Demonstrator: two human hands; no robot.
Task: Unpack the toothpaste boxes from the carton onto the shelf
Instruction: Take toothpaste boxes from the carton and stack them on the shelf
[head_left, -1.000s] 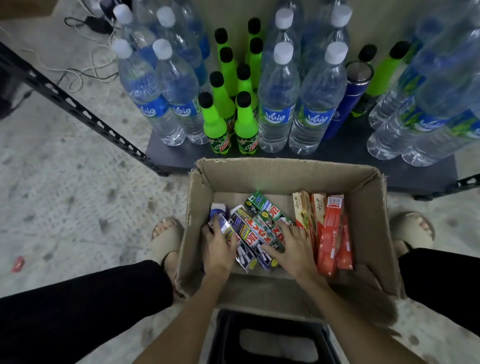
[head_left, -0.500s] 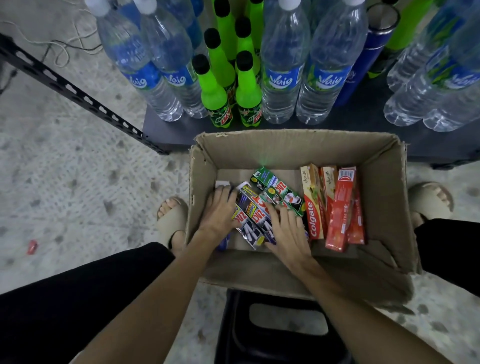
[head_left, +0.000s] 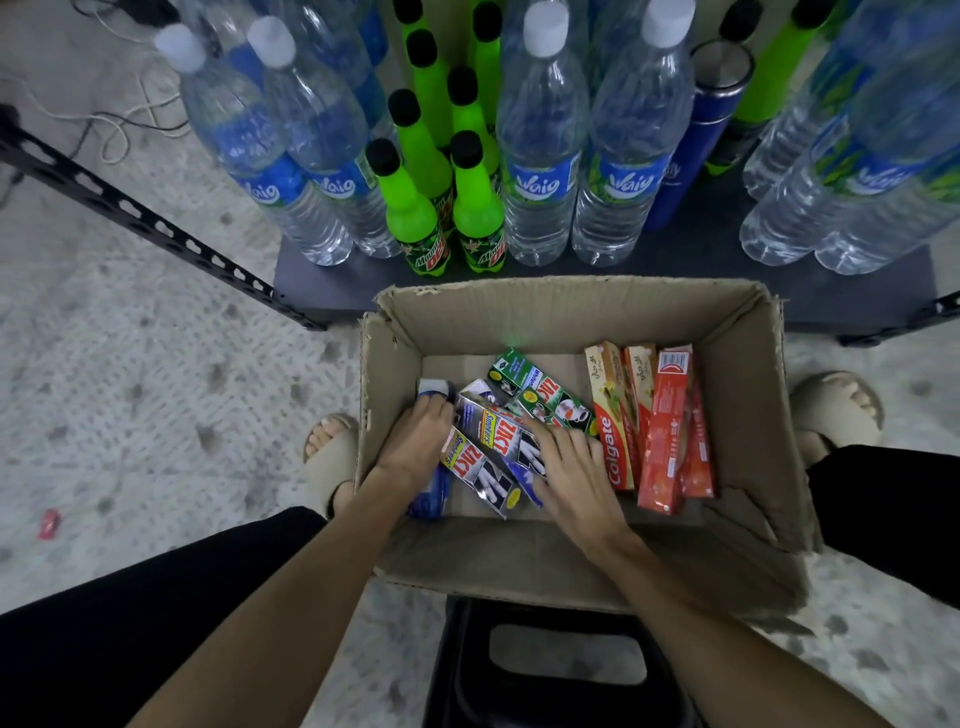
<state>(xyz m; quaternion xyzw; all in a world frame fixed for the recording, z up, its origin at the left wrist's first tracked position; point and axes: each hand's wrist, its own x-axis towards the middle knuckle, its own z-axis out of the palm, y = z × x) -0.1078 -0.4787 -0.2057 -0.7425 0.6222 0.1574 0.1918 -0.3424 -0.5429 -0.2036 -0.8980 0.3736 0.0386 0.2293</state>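
Observation:
An open cardboard carton stands on the floor between my feet, in front of the low dark shelf. Inside lie several toothpaste boxes: black-and-silver Zact boxes in the middle, a green Zact box, red and gold Colgate boxes standing on edge at the right, and a blue box at the left wall. My left hand reaches down over the blue box, fingers curled on its far end. My right hand lies on the Zact boxes, fingers spread over them.
The shelf carries large clear water bottles, green soda bottles and a blue flask. A black slotted shelf rail runs diagonally at the left. A black stool stands under me. Cables lie on the concrete floor.
The view has tipped and come closer to the carton. My left hand has slid toward the carton's left wall onto the blue box. My right hand stays on the Zact boxes.

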